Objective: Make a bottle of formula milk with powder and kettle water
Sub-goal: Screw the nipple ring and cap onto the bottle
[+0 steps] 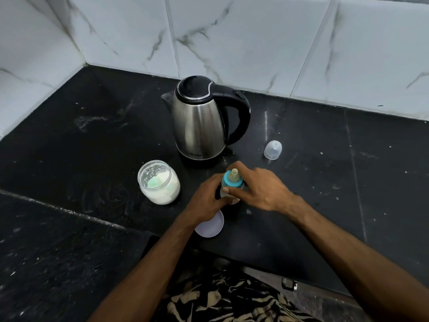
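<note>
A baby bottle (226, 191) with a blue collar and a pale teat (232, 178) stands upright on the black counter (92, 145), in front of the kettle. My left hand (207, 201) grips the bottle's body from the left. My right hand (262, 189) holds the blue collar from the right, fingers curled round it. A steel kettle (200, 126) with a black lid and handle stands behind, lid down. An open glass jar of white powder (159, 182), with a green scoop inside, stands left of the bottle.
The bottle's clear dome cap (273, 149) lies on the counter to the right of the kettle. A white jar lid (212, 225) lies under my left wrist near the counter's front edge. Marble-look tiled walls (232, 36) close off the back and left.
</note>
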Action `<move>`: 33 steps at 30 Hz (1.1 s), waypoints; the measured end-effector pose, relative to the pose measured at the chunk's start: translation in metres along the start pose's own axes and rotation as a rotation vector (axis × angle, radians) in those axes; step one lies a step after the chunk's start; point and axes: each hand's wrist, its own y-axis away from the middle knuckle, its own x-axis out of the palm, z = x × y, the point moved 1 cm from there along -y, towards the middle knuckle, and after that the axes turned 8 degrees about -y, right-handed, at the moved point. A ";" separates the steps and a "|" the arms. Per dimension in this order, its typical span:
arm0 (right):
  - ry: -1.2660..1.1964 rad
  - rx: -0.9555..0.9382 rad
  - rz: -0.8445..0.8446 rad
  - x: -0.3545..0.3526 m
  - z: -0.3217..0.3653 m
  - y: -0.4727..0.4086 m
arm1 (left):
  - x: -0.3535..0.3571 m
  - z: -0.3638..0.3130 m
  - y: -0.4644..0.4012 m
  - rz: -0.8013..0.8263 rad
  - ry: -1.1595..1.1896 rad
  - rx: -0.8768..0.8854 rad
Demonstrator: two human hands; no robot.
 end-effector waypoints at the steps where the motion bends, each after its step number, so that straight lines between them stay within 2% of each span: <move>1: 0.010 0.026 -0.043 0.005 0.002 0.002 | 0.001 -0.001 0.002 -0.013 0.007 0.001; 7: -0.008 0.200 -0.266 0.034 0.008 0.010 | 0.005 -0.004 0.006 -0.047 0.010 -0.012; 9: -0.095 0.159 -0.229 0.029 0.004 0.009 | 0.003 -0.003 0.005 -0.036 0.007 -0.016; 11: -0.187 0.078 -0.099 0.015 -0.004 0.006 | 0.001 -0.003 0.003 -0.009 0.007 -0.007; 13: -0.199 0.006 0.004 0.003 -0.009 0.003 | -0.001 -0.004 0.001 0.033 0.014 -0.012; 15: -0.177 -0.033 0.009 0.001 -0.011 0.000 | -0.001 -0.003 0.001 0.035 0.013 -0.023; 18: -0.148 -0.018 -0.095 0.013 -0.009 0.003 | 0.003 -0.005 0.006 -0.017 -0.009 -0.029; 22: -0.155 0.095 -0.297 0.034 -0.002 0.012 | 0.008 -0.007 0.009 -0.072 -0.046 -0.035; 25: -0.229 0.127 -0.348 0.041 0.001 0.013 | 0.008 -0.007 0.009 -0.071 -0.052 -0.042; 29: -0.331 0.124 -0.286 0.036 -0.003 0.013 | 0.007 -0.006 0.010 -0.062 -0.040 -0.029; 33: -0.443 0.047 -0.115 0.016 -0.009 0.016 | 0.007 -0.008 0.010 -0.069 -0.029 -0.039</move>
